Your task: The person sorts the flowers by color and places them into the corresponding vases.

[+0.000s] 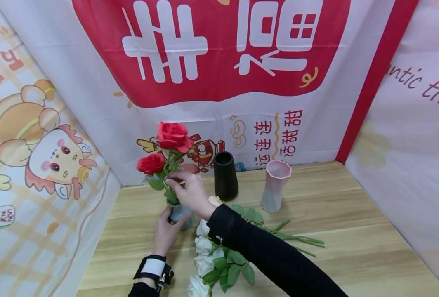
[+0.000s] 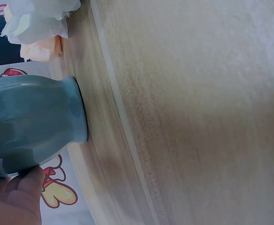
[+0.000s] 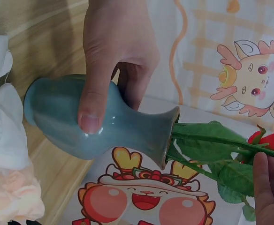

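A small blue-green vase [image 3: 104,119] stands on the wooden table, gripped around its body by my left hand [image 1: 166,232], thumb across the front. Two red roses [image 1: 174,136] rise from its mouth, their green stems [image 3: 207,140] running into the neck. Above the vase, my right hand [image 1: 191,193] holds a rose stem just below the blooms. In the left wrist view the vase [image 2: 31,124] shows its base on the table, with left fingers [image 2: 31,187] against its side. How deep the stems reach inside is hidden.
White roses [image 1: 204,264] with leaves lie under my right forearm, their cut stems [image 1: 301,238] pointing right. A peach bloom [image 1: 215,201] lies beside them. Behind stand a black vase [image 1: 225,177] and a pink-and-grey vase [image 1: 276,187]. Printed cloth [image 1: 219,88] hangs behind the table [image 1: 338,206].
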A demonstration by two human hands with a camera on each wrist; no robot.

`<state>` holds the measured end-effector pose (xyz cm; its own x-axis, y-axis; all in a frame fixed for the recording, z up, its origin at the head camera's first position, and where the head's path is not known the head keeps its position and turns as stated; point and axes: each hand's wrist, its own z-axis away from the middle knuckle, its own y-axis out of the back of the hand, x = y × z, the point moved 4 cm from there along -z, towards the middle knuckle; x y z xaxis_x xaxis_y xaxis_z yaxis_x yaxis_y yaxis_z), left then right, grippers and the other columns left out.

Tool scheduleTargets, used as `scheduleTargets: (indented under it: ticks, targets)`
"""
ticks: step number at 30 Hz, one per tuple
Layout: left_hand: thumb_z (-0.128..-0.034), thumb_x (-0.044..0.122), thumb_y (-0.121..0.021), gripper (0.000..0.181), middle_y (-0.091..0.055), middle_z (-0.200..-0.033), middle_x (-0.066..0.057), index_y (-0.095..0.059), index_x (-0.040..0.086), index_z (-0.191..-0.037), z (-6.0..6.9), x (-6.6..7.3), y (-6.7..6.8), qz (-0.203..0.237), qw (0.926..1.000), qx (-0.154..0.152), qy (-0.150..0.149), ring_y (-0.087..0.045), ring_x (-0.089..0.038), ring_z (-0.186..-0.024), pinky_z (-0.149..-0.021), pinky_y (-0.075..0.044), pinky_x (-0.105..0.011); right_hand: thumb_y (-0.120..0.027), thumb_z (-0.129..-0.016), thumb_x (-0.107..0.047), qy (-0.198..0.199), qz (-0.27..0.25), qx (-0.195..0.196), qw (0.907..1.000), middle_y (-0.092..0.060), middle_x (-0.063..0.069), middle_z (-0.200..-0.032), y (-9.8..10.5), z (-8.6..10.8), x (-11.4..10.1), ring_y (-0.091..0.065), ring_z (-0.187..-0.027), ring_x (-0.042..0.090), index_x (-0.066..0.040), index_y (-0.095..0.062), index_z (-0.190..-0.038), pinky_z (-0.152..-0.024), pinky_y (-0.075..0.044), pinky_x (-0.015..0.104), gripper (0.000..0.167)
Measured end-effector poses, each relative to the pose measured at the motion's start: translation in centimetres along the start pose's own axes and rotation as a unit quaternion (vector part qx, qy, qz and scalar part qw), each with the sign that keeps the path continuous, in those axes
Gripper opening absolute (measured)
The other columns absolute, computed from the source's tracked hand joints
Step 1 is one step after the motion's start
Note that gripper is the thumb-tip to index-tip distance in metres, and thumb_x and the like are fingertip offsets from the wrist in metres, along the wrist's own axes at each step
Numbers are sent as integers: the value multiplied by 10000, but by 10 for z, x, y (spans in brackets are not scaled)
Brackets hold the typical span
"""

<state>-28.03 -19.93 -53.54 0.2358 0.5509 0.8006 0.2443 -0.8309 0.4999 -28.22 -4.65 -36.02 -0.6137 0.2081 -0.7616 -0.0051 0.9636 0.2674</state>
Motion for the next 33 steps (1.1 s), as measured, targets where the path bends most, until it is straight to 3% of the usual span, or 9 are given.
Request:
scheduleTargets:
  ticks: [5,12,18,26,33]
  targets:
    - [-810,413,-812,589,-646,-1218,-110,-623,120,-1285,1,1,1,37,10000,7,25,-602,-253,-1098,-876,-481,-443,-661,-957,-109,313,225,16,9993,-702,35,-953,-3,-1,-2,-639,-830,38,-19,-732,-1005,-689,-508,151,124]
    - [-798,405,-822,599,-638,-1235,-118,-625,112,-1282,2,4,1,144,9999,6,3,-602,-253,-1110,-886,-493,-443,-626,-973,-79,-78,-556,457,9974,-646,67,-901,5,-3,2,-646,-752,158,22,-680,-995,-658,-528,223,116]
    - [-792,420,-823,615,-645,-1219,-136,-626,91,-1272,1,5,2,90,10000,16,-39,-607,-270,-1098,-871,-494,-456,-594,-993,-82,-180,-648,605,9959,-665,100,-955,10,-2,1,-646,-768,224,20,-653,-1012,-652,-520,239,120]
    - [-794,384,-829,580,-656,-1196,-107,-631,98,-1258,1,4,1,199,9998,13,-81,-622,-232,-1066,-824,-515,-426,-572,-1005,-75,417,65,655,9970,-655,95,-1028,13,-3,-4,-632,-852,176,18,-640,-1031,-720,-508,209,119]
    - [-785,391,-838,488,-682,-1078,-87,-654,96,-1127,2,5,1,2,9997,146,-188,-640,-222,-961,-764,-506,-419,-595,-992,-78,823,90,1017,9914,-641,93,-1008,17,-3,-9,-618,-847,162,2,-631,-1009,-743,-519,210,89]
